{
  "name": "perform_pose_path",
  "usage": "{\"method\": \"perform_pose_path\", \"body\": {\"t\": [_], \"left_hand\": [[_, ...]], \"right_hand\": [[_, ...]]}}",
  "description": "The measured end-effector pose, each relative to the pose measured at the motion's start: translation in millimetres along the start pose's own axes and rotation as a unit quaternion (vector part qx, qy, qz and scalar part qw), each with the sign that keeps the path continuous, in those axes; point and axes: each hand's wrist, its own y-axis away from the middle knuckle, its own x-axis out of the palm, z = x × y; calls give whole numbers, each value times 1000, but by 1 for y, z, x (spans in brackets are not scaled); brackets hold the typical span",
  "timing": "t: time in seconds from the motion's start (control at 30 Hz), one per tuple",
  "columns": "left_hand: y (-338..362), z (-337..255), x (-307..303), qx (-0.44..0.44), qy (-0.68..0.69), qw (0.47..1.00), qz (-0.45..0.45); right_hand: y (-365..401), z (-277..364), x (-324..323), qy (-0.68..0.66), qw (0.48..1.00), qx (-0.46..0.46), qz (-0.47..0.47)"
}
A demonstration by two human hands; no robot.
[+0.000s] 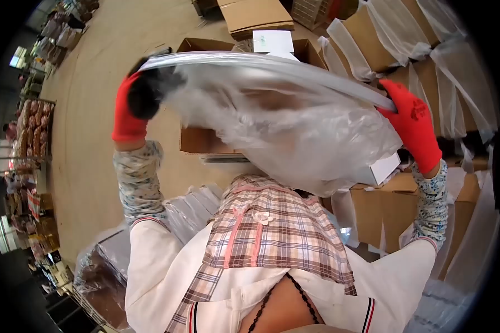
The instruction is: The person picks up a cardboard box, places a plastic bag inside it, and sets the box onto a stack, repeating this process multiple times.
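Note:
My left hand (138,99), in a red glove with a black palm, is closed around the left end of a long thin pale flat piece wrapped in clear plastic film (294,116). My right hand (411,119), in a red glove, grips the right end of the same piece. It is held up edge-on in front of me, and loose film hangs below it, smeared by motion. Beneath stands an open cardboard box (205,140), partly hidden by the film. A white box (273,42) shows at the box's far side.
Flattened cardboard (255,15) lies beyond the open box. Cardboard boxes with white film between them (366,41) are stacked along the right. At lower left are plastic-wrapped grey packs (191,210). Racks with bagged goods (34,130) line the far left.

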Motion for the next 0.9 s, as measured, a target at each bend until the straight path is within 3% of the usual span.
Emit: {"method": "perform_pose_path", "body": {"t": [0.03, 0.07, 0.1, 0.17, 0.2, 0.23, 0.3, 0.37, 0.4, 0.43, 0.47, 0.5, 0.53, 0.57, 0.6, 0.63, 0.67, 0.7, 0.73, 0.77, 0.8, 0.83, 0.87, 0.9], "left_hand": [[13, -5, -10, -66, 29, 997, 7], [22, -11, -15, -135, 55, 989, 17], [29, -24, -14, -135, 54, 989, 14], [48, -61, 3, -258, -134, 941, 174], [53, -69, 17, -281, -237, 894, 254], [54, -59, 28, -13, -302, 882, 362], [52, -61, 24, -220, -371, 843, 322], [55, -54, 10, -249, -339, 850, 315], [57, -46, -1, -276, -308, 855, 313], [63, -15, -22, -65, -438, 857, 264], [63, 15, -45, 150, -538, 805, 198], [44, 23, -59, 234, -550, 798, 72], [22, 13, -73, 218, -662, 715, -53], [13, -2, -89, 263, -677, 673, -138], [17, -15, -85, 282, -553, 749, -233], [35, -26, -72, 250, -474, 781, -320], [57, -4, -91, 198, -436, 824, -303], [81, 37, -119, 158, -390, 859, -292], [113, 66, -136, -40, -584, 803, -115], [155, 94, -153, -241, -712, 654, 83], [189, 108, -158, -212, -647, 723, 114], [208, 119, -157, -178, -576, 787, 134], [207, 100, -143, -155, -417, 885, 137], [206, 76, -121, -136, -243, 950, 143]], "right_hand": [[1, -6, 2, 66, 997, -32, -22], [-4, -28, 3, 47, 998, -7, -30], [-9, -52, 3, 28, 999, 21, -39], [-20, -48, -19, 3, 977, 44, -209], [-20, -49, -10, 45, 982, 27, -181], [-20, -46, 1, 86, 984, 13, -154], [-21, -51, 14, 51, 992, 47, -106], [-21, -86, 23, 73, 976, 85, -189], [-21, -86, 24, 97, 979, 69, -166], [-23, -81, 31, 95, 980, 69, -163], [-27, -74, 41, 26, 993, 78, -82], [-32, -70, 47, -42, 996, 82, -1], [-39, -73, 44, -49, 997, 50, -27], [-46, -66, 31, -55, 991, 35, -116], [-47, -45, 16, -62, 978, 22, -197], [-42, -29, 16, -70, 975, 11, -211], [-30, -23, 36, -73, 983, -6, -167], [-9, -28, 82, -40, 997, -52, -50], [19, -29, 125, -27, 987, -101, 123], [43, -43, 152, -50, 941, -135, 307], [46, -54, 148, -69, 891, -113, 434], [21, -22, 134, -39, 943, -115, 309], [-20, 33, 102, -94, 960, 39, 261], [-50, 84, 85, -149, 944, 202, 216]]}}
